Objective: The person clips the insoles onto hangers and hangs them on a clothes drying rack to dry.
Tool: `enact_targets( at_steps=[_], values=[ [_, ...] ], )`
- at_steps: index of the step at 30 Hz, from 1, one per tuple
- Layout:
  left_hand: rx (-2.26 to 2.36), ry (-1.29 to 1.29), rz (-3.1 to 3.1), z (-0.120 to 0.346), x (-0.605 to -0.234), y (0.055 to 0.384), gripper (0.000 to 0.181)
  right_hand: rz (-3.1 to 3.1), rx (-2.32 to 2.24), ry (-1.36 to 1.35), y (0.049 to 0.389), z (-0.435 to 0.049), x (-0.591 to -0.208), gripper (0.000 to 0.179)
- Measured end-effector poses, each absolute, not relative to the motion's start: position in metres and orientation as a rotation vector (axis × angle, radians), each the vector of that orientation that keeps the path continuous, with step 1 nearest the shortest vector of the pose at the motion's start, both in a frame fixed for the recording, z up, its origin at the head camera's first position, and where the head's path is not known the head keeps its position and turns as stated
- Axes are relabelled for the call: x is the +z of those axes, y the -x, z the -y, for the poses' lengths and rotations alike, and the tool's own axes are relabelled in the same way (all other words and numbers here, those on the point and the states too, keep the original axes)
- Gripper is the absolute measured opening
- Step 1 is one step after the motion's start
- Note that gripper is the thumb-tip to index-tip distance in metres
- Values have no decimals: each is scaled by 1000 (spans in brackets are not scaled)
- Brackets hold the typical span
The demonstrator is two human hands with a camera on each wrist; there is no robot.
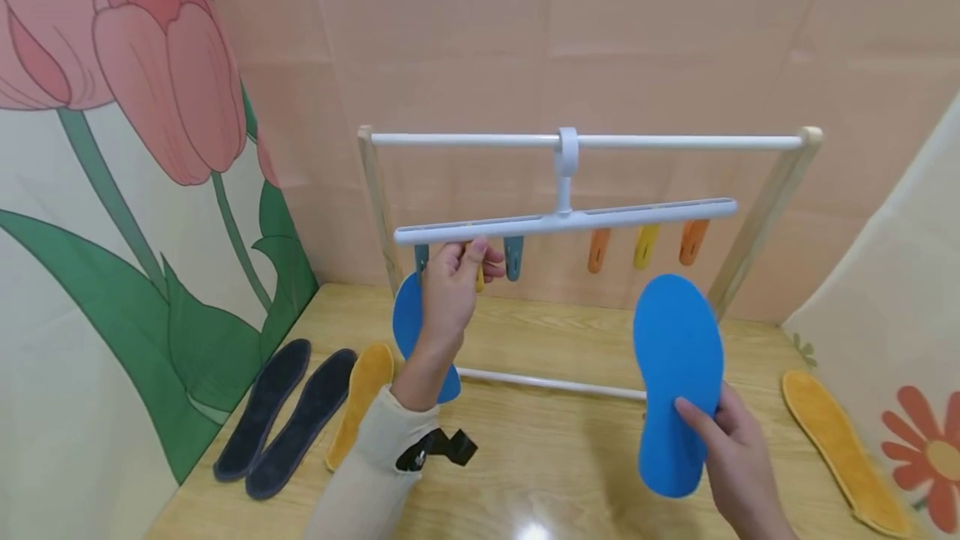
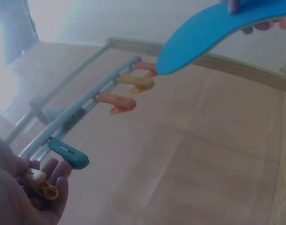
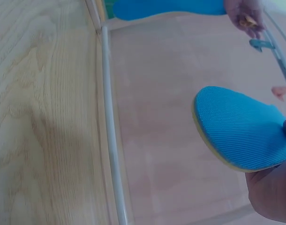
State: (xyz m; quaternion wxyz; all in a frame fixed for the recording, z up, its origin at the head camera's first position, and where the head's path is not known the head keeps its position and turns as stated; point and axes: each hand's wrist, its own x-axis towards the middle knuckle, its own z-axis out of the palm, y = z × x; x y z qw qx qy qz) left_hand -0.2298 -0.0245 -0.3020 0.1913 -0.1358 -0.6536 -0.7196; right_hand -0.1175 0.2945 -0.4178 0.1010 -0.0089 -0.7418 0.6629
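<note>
My left hand pinches a yellow clothespin on the white clip hanger. Behind that hand, a blue insole hangs at the hanger's left end, below a teal clothespin; the hand and forearm partly cover the insole. In my right hand is another blue insole, held near its lower part with the thumb on its face. It stands roughly upright, apart from the hanger. Just right of the left hand hangs a second teal clothespin.
The hanger hooks onto a white rail between wooden posts. Orange and yellow clothespins hang on its right half. Dark insoles and a yellow insole lie left on the table, another yellow insole right.
</note>
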Motion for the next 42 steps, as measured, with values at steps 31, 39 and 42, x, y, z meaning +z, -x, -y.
enact_targets(
  at_steps=[31,39,42],
  values=[
    [-1996,403,1856,25,-302,232,31,2293,1931,-109,122,-244,-409,46],
    [-2019,360,1870,25,-301,229,30,2280,1966,-148,121,-236,-408,47],
    [-2031,370,1853,24,-301,229,30,2285,1957,-146,120,-232,-407,47]
  ],
)
